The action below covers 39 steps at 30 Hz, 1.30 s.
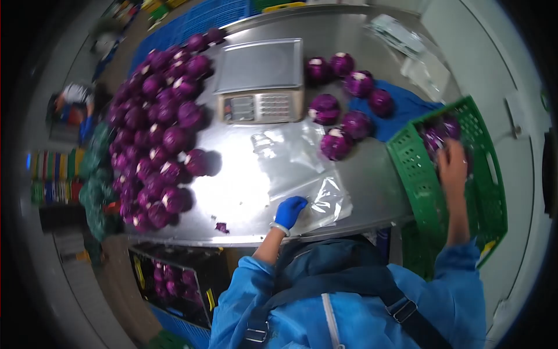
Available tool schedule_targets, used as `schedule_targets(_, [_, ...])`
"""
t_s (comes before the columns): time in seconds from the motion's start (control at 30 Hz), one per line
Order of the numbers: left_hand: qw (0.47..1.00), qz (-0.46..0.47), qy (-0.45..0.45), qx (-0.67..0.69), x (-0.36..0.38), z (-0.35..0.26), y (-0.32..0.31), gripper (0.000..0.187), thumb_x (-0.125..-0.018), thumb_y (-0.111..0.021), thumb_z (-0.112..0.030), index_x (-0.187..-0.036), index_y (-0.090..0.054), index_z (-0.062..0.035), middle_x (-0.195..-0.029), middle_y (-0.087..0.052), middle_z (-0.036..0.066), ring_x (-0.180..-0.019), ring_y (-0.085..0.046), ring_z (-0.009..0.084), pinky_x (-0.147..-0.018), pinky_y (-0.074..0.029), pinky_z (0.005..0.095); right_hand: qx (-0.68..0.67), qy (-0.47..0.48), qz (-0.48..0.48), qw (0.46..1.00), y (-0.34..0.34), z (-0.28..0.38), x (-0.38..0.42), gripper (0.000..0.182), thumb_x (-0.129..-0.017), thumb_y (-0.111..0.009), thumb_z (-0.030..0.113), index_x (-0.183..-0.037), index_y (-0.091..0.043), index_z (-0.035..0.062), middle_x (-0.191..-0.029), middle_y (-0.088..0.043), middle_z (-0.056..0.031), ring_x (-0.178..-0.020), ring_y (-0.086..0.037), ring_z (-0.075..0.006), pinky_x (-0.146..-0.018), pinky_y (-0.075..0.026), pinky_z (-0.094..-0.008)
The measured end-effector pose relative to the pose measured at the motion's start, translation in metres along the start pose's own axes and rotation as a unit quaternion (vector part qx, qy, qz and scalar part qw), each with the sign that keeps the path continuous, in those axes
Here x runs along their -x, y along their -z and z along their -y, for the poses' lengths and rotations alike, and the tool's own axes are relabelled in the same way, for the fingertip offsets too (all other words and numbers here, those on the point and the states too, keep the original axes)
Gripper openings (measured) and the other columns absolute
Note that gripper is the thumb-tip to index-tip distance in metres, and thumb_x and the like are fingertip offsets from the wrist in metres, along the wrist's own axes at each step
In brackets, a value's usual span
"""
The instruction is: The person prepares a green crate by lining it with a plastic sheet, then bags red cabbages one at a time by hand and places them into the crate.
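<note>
My left hand (290,213), in a blue glove, is closed over the steel table at the edge of clear plastic bags (325,200). Whether its curled fingers pinch a bag I cannot make out. Reaching into a green crate (419,195) on the right, my bare right hand (453,161) has its fingers round a red cabbage (433,139) in shiny clear wrap. Another wrapped cabbage (450,126) lies beside it at the crate's far end. Several unwrapped red cabbages (356,124) sit behind the bags, some by a blue cloth (386,119).
A scale (260,81) stands at the table's far middle. A big pile of red cabbages (157,134) covers the left side. White plastic packs (401,38) lie at the back right. Below the table's front edge is a black crate (174,285) with more cabbages. A person (78,104) is far left.
</note>
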<state>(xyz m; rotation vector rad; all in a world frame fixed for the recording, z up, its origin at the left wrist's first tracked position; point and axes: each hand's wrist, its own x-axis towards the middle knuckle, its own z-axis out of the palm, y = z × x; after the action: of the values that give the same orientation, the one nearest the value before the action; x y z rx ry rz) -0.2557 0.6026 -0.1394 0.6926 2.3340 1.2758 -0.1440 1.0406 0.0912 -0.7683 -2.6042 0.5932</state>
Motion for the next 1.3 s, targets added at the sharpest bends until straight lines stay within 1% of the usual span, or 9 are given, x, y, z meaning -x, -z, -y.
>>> schedule_targets(0.1, [0.994, 0.021, 0.081, 0.070, 0.000, -0.021, 0.019, 0.011, -0.088, -0.055, -0.002, -0.099, -0.059, -0.0038, -0.087, -0.066, 0.013, -0.080, -0.066, 0.0238, -0.071, -0.052, 0.0343, -0.088, 0.362, 0.214, 0.903, -0.084, 0.111, 0.064, 0.027, -0.081, -0.062, 0.016, -0.105, -0.063, 0.0040, -0.110, -0.061, -0.0148, -0.104, -0.057, -0.0321, -0.091, -0.046, -0.0446])
schedule_targets(0.13, [0.987, 0.033, 0.092, 0.128, 0.000, -0.029, 0.027, 0.014, -0.089, -0.052, 0.001, -0.101, -0.056, -0.0038, -0.087, -0.065, 0.013, -0.081, -0.066, 0.0242, -0.071, -0.052, 0.0348, -0.073, 0.301, 0.448, 0.839, -0.109, 0.156, 0.081, 0.028, -0.081, -0.062, 0.018, -0.106, -0.063, 0.0056, -0.111, -0.062, -0.0115, -0.106, -0.057, -0.0307, -0.092, -0.045, -0.0444])
schedule_targets(0.2, [0.993, 0.003, 0.066, 0.093, 0.005, -0.051, 0.054, 0.021, -0.086, -0.047, 0.006, -0.102, -0.056, -0.0041, -0.088, -0.064, 0.013, -0.082, -0.065, 0.0271, -0.071, -0.051, 0.0347, -0.078, 0.509, 0.338, 0.788, -0.176, 0.177, 0.129, 0.029, -0.081, -0.064, 0.021, -0.107, -0.064, 0.0090, -0.119, -0.060, -0.0109, -0.112, -0.055, -0.0279, -0.094, -0.045, -0.0450])
schedule_targets(0.33, [0.990, -0.075, -0.012, -0.120, 0.041, -0.051, 0.110, 0.026, -0.079, -0.048, 0.007, -0.098, -0.060, -0.0064, -0.093, -0.063, 0.014, -0.083, -0.063, 0.0327, -0.071, -0.051, 0.0387, 0.129, 0.492, 0.477, 0.717, -0.248, 0.189, 0.141, 0.042, -0.080, -0.069, 0.022, -0.119, -0.062, 0.0092, -0.123, -0.060, -0.0084, -0.114, -0.055, -0.0255, -0.093, -0.046, -0.0396])
schedule_targets(0.43, [0.968, -0.061, 0.043, -0.241, 0.073, -0.039, 0.144, 0.025, -0.079, -0.050, 0.005, -0.096, -0.062, -0.0079, -0.096, -0.062, 0.014, -0.085, -0.061, 0.0346, -0.070, -0.050, 0.0416, -0.219, 0.194, 0.752, 0.591, -0.242, 0.266, 0.096, 0.038, -0.085, -0.067, 0.027, -0.118, -0.063, 0.0075, -0.118, -0.062, -0.0109, -0.106, -0.059, -0.0295, -0.087, -0.049, -0.0386])
schedule_targets(0.6, [0.972, -0.178, 0.054, -0.144, 0.084, -0.021, 0.168, 0.026, -0.077, -0.058, -0.006, -0.102, -0.061, -0.0096, -0.099, -0.058, 0.012, -0.085, -0.059, 0.0332, -0.072, -0.049, 0.0441, -0.284, 0.269, 0.397, 0.830, -0.346, 0.389, -0.002, 0.074, -0.074, -0.078, 0.030, -0.136, -0.045, 0.0084, -0.130, -0.051, -0.0185, -0.116, -0.052, -0.0342, -0.101, -0.042, -0.0395])
schedule_targets(0.8, [0.985, -0.134, 0.025, -0.109, 0.078, -0.002, 0.178, 0.034, -0.076, -0.057, -0.002, -0.109, -0.062, -0.0099, -0.115, -0.059, 0.011, -0.095, -0.058, 0.0336, -0.078, -0.049, 0.0423, -0.034, 0.475, 0.161, 0.864, -0.479, 0.531, -0.077, 0.097, -0.058, -0.085, 0.023, -0.142, -0.037, 0.0168, -0.145, -0.032, -0.0192, -0.130, -0.035, -0.0419, -0.107, -0.036, -0.0472])
schedule_targets(1.17, [0.986, -0.144, -0.009, 0.088, 0.071, 0.049, 0.181, 0.041, -0.078, -0.054, 0.006, -0.114, -0.065, -0.0103, -0.125, -0.058, 0.012, -0.101, -0.057, 0.0341, -0.088, -0.047, 0.0420, -0.109, 0.234, 0.290, 0.922, -0.531, 0.552, -0.140, 0.080, -0.059, -0.086, 0.036, -0.128, -0.052, 0.0138, -0.125, -0.050, -0.0154, -0.116, -0.052, -0.0337, -0.094, -0.049, -0.0401])
schedule_targets(1.3, [0.992, -0.123, 0.004, 0.010, 0.059, 0.041, 0.201, 0.034, -0.080, -0.062, -0.005, -0.113, -0.066, -0.0123, -0.116, -0.064, 0.010, -0.093, -0.058, 0.0316, -0.083, -0.048, 0.0408, -0.470, -0.104, 0.468, 0.741, -0.494, 0.499, -0.117, 0.066, -0.076, -0.077, 0.035, -0.131, -0.048, 0.0115, -0.131, -0.050, -0.0131, -0.121, -0.051, -0.0274, -0.100, -0.044, -0.0419])
